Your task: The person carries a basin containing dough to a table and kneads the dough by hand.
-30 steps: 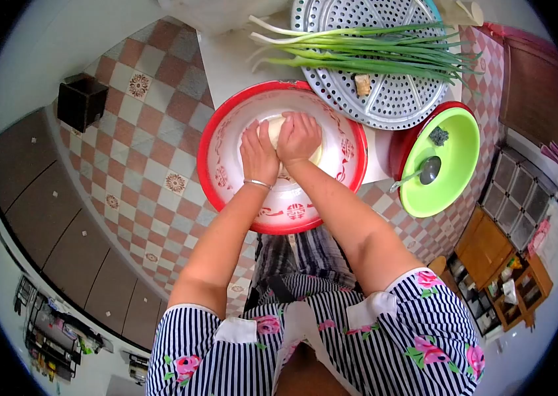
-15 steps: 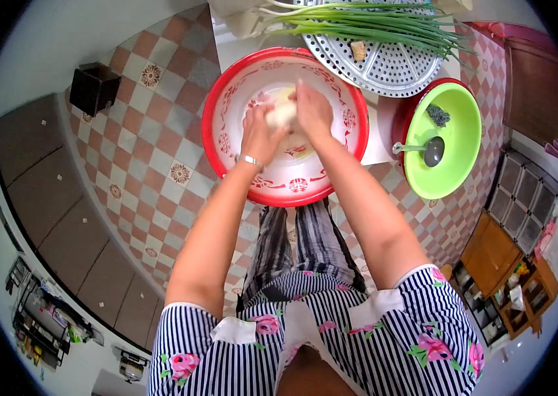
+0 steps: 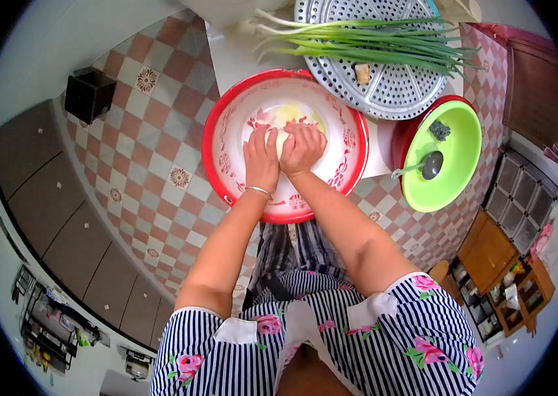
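In a white enamel basin with a red rim (image 3: pixel 214 122) lies a pale lump of dough (image 3: pixel 281 141), mostly covered by both hands. My left hand (image 3: pixel 261 158), with a silver bracelet at its wrist, presses on the dough's left side, fingers curled over it. On the right side my right hand (image 3: pixel 302 148) pushes down, its fingers bent round the dough. The two hands almost touch. Red patterns and a yellowish patch show on the basin's floor beyond the fingers.
Green onions (image 3: pixel 365 46) and a small brown piece (image 3: pixel 362 74) lie on a perforated metal tray (image 3: pixel 391 99). Right of the basin, a green bowl (image 3: pixel 447 188) holds a ladle (image 3: pixel 431 165) and a dark scourer (image 3: pixel 439 130). A black bin (image 3: pixel 89 94) stands on the tiled floor.
Half a second ago the hands were lifting and turning the dough; now they are closed over it again, pressing down. The whole view has shifted slightly.
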`<action>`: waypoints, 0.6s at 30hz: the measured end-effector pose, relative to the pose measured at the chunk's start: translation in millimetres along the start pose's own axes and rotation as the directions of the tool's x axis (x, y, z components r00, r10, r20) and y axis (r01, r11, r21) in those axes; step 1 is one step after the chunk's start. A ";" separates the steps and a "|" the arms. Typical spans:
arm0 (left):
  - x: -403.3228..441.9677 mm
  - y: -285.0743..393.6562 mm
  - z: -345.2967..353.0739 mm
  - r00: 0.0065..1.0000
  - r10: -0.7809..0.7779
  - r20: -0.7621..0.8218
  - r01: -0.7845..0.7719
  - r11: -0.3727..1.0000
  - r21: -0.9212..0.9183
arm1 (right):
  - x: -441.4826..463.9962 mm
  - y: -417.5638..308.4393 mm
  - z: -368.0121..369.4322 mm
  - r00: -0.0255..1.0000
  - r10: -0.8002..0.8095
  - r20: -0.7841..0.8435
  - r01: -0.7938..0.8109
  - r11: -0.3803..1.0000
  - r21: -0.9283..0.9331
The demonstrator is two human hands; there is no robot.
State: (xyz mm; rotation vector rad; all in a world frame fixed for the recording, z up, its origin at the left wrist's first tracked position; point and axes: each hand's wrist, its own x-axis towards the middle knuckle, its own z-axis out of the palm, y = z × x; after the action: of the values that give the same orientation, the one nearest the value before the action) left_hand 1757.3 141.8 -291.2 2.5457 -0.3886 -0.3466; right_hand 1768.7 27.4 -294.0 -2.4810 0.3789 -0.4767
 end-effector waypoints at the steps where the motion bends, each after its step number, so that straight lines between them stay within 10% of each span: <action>1: 10.2 -0.2 -1.4 1.000 0.010 -0.012 -0.010 1.000 0.011 | 8.4 0.9 5.8 1.000 0.012 0.016 -0.012 1.000 -0.011; 18: 75.6 -11.8 -6.2 0.991 -0.119 0.067 0.123 0.991 -0.055 | 78.5 -8.5 38.8 0.896 0.254 0.364 -0.211 0.965 -0.156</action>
State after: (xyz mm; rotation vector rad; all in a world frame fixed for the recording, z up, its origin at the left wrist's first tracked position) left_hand 1831.6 128.5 -305.1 2.5107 -0.2434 -0.4781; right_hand 1856.4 24.2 -299.2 -2.5168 0.5450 0.1331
